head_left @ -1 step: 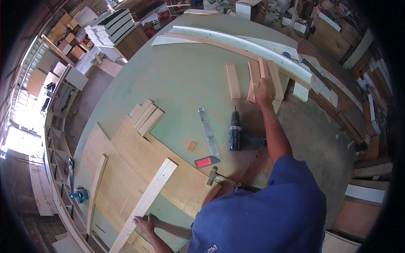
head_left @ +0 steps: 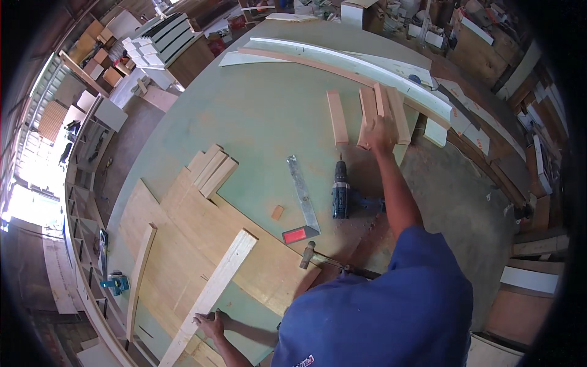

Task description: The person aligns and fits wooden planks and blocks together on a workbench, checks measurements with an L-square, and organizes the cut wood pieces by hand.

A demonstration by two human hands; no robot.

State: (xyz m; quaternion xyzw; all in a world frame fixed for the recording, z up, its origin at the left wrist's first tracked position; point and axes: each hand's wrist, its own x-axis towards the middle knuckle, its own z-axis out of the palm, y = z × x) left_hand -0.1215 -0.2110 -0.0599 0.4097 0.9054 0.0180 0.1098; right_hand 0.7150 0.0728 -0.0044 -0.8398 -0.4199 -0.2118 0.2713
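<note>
My left hand (head_left: 211, 324) grips the edge of a long pale wooden board (head_left: 220, 278) near its lower end. That board lies slanted across a plywood sheet (head_left: 189, 226). At the far right, my right hand (head_left: 380, 133) is closed around the near end of a short reddish-brown wood strip (head_left: 381, 98). Other strips lie right beside it, and one separate strip (head_left: 337, 116) is a little to the left. Nearer to me are a cordless drill (head_left: 341, 192), a try square (head_left: 302, 196) with a red-faced handle, and a hammer (head_left: 309, 255).
Several short wood blocks (head_left: 214, 168) sit on the plywood's far corner. A narrow wooden strip (head_left: 142, 272) lies at the left, near a teal power tool (head_left: 115, 283). Long white and brown trim pieces (head_left: 342, 58) span the far side of the green table (head_left: 257, 104).
My right hand has shifted very slightly toward me and to the left at the wood strip. The left hand and the board have not visibly moved.
</note>
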